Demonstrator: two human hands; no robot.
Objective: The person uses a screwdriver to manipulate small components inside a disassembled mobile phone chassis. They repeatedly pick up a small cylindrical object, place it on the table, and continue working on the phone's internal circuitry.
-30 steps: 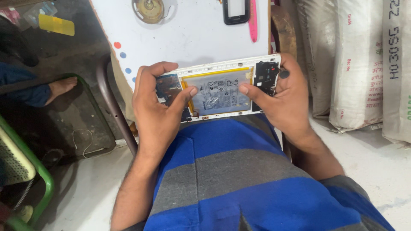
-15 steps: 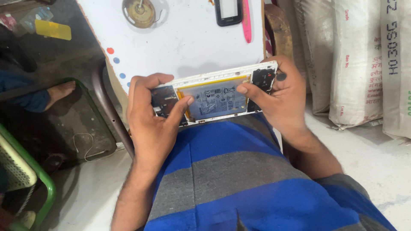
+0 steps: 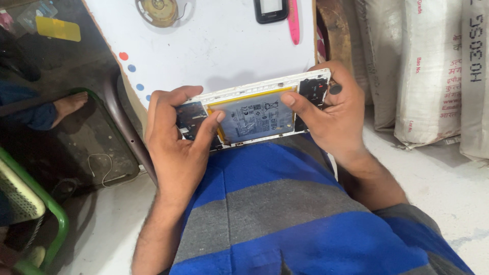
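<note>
We are holding an opened white smartphone with its back cover off (image 3: 252, 114) at the near edge of the white table (image 3: 219, 46), just above our blue and grey striped shirt (image 3: 285, 203). Our left hand (image 3: 173, 142) is gripping the phone's left end, fingers clamped, thumb pressing the grey battery (image 3: 257, 118). Our right hand (image 3: 333, 109) is clamping the phone's right end, thumb resting on the battery.
</note>
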